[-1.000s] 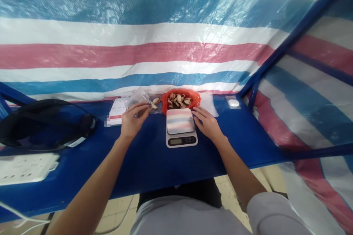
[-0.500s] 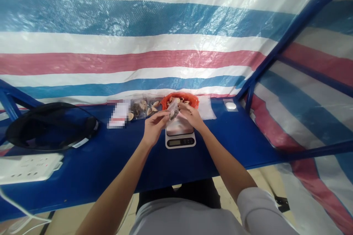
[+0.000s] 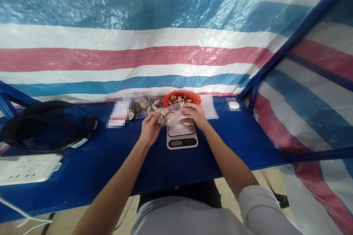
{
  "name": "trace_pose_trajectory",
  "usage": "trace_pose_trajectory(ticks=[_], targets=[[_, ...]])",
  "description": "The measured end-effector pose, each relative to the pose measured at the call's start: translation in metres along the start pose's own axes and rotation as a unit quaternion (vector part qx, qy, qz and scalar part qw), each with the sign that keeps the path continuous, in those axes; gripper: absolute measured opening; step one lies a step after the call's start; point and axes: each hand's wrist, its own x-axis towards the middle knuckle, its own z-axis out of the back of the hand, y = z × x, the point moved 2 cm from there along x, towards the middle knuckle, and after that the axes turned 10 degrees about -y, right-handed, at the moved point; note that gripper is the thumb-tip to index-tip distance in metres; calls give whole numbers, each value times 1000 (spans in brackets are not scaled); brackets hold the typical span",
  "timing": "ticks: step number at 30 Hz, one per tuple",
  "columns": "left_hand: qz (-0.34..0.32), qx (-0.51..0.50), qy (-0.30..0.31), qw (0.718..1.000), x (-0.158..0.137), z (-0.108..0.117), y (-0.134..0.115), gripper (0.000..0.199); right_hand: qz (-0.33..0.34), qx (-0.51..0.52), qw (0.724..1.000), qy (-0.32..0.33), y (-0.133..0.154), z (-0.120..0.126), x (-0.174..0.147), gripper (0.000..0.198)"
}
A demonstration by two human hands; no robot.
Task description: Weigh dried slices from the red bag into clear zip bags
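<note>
Between my two hands a clear plastic bag [image 3: 174,114] is stretched sideways above the scale, with pale brown dried slices gathered in its left part. My left hand [image 3: 150,127] grips the filled end. The fingers of my right hand [image 3: 195,114] pinch the other, emptier end. Under the bag stands a white digital kitchen scale [image 3: 182,143] with a dark display; the bag covers part of its plate. Just behind is a red plastic bag [image 3: 197,98], open at the top and holding more of the dried slices.
Filled clear bags [image 3: 140,107] lie left of the red bag, beside a blurred white packet [image 3: 119,113]. Flat clear bags [image 3: 210,107] and a small bag with a white round object [image 3: 233,105] lie right. A black headband-like item [image 3: 49,125] and a power strip [image 3: 30,169] sit left.
The clear bag, bunched and raised at a slant before, is now drawn out sideways. My hands have moved apart, and its contents show at the left end.
</note>
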Motion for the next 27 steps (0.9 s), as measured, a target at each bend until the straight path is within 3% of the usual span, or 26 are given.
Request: trace_pose_trajectory(ticks=[6, 10, 13, 18, 23, 27], targets=[[-106, 110, -42, 987, 11, 20, -13, 41, -15, -43, 999, -8, 7, 2, 1, 34], [-219, 257, -62, 939, 10, 23, -26, 43, -3, -63, 998, 6, 13, 1, 1, 30], [-261, 306, -21, 916, 4, 11, -32, 40, 6, -79, 996, 28, 16, -5, 1, 28], [-237, 365, 89, 896, 5, -21, -26, 33, 25, -110, 993, 44, 18, -16, -1, 29], [-188, 404, 92, 890, 16, -37, -18, 29, 54, -136, 988, 40, 21, -18, -3, 29], [-153, 410, 105, 893, 19, -40, -17, 34, 38, -146, 987, 62, 21, -17, -5, 31]])
